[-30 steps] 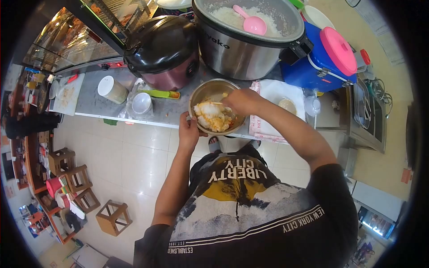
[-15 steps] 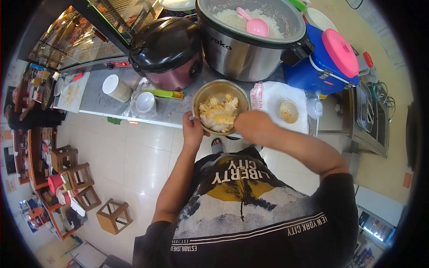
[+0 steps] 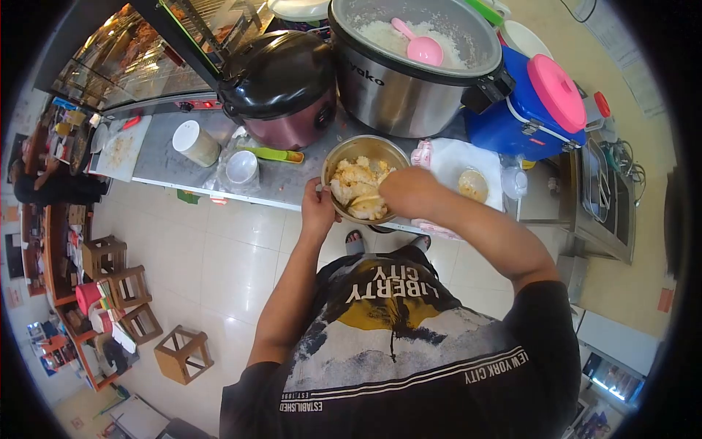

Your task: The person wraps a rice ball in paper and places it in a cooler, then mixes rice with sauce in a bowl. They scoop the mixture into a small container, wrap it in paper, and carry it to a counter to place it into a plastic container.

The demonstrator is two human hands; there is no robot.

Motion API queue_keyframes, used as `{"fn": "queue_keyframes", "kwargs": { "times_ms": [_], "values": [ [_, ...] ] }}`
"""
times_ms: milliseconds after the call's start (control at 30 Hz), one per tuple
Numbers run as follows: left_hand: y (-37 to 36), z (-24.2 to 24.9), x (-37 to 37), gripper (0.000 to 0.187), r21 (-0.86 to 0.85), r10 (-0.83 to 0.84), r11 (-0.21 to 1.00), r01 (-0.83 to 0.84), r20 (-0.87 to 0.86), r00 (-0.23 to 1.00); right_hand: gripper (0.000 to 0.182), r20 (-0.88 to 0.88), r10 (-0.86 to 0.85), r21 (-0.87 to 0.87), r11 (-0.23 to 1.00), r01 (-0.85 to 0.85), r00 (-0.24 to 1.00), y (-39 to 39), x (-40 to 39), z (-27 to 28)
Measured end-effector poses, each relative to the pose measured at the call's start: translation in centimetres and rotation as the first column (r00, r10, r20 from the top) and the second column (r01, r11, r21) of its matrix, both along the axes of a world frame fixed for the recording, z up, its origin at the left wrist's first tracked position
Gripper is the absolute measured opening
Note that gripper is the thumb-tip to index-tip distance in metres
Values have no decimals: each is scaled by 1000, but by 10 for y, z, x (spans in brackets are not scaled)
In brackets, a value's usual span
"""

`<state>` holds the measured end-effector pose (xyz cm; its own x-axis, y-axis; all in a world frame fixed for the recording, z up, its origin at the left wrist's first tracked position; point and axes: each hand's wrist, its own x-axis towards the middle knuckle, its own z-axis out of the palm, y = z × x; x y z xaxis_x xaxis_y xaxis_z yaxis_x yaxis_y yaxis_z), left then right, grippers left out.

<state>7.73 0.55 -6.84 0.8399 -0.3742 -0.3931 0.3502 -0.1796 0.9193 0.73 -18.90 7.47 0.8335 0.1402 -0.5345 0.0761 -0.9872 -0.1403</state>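
A metal mixing bowl [image 3: 387, 149] sits at the counter's front edge, with white rice [image 3: 355, 175] inside, partly coated in yellow-orange bits. My left hand [image 3: 319, 209] grips the bowl's left rim, thumb on the outside. Over the right side of the bowl, my right hand [image 3: 413, 193] is closed around the handle of a yellowish spatula [image 3: 363, 200]; its blade lies in the rice and the handle is hidden by my fingers. Right of the bowl, a small clear tub [image 3: 472, 186] with yellowish residue rests on white paper [image 3: 450, 157].
Behind the bowl stand a large rice cooker [image 3: 395, 95] with a pink scoop [image 3: 424, 50] and a black-lidded cooker [image 3: 278, 80]. A blue cooler [image 3: 512, 121] is at right. Leftward are a white-lidded jar [image 3: 195, 143], a plastic cup [image 3: 241, 168] and a green-handled tool [image 3: 274, 154]. A person [image 3: 58, 183] stands far left.
My right hand has moved slightly left and down over the bowl, and the spatula has pushed through the rice, heaping it leftward. My left hand still holds the rim.
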Motion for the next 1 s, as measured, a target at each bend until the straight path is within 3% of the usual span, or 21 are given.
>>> {"fn": "queue_keyframes", "kwargs": {
  "times_ms": [200,300,367,400,500,567,600,700,800,867,1000],
  "values": [
    [-5,-3,13,25,64,-40,997,36,64,997,20,6,-43,-69,997,43,999,-5,-11,-29],
    [-1,-11,18,24,101,-54,994,38,161,985,20,-3,-115,-30,993,114,993,-48,13,12],
    [-2,-32,24,23,38,-42,999,32,276,960,20,-2,-134,-152,980,132,991,-71,36,-3],
    [-4,-31,27,23,32,-75,997,69,242,967,21,-3,-147,-211,967,144,989,-80,44,-17],
    [-7,-18,34,23,47,-163,986,158,136,977,23,100,-210,80,976,202,973,-78,61,-98],
    [-10,-4,37,21,95,-190,978,183,69,979,23,101,-113,234,968,87,988,-63,65,-102],
    [-9,-11,38,20,90,-184,981,173,124,975,24,108,-73,311,950,36,991,-58,61,-103],
    [-7,-30,42,19,100,-186,981,165,254,949,24,101,76,254,962,-100,992,-52,46,-70],
    [-2,-27,44,19,176,-203,973,152,319,926,21,80,207,-48,978,-204,975,-35,10,-16],
    [-1,-35,43,19,215,-182,971,106,373,910,23,317,150,-34,989,-147,936,-33,-30,-8],
    [-2,-34,41,18,226,-74,974,-33,450,890,21,272,-25,-10,1000,29,962,-20,-66,-49]
  ]
}}
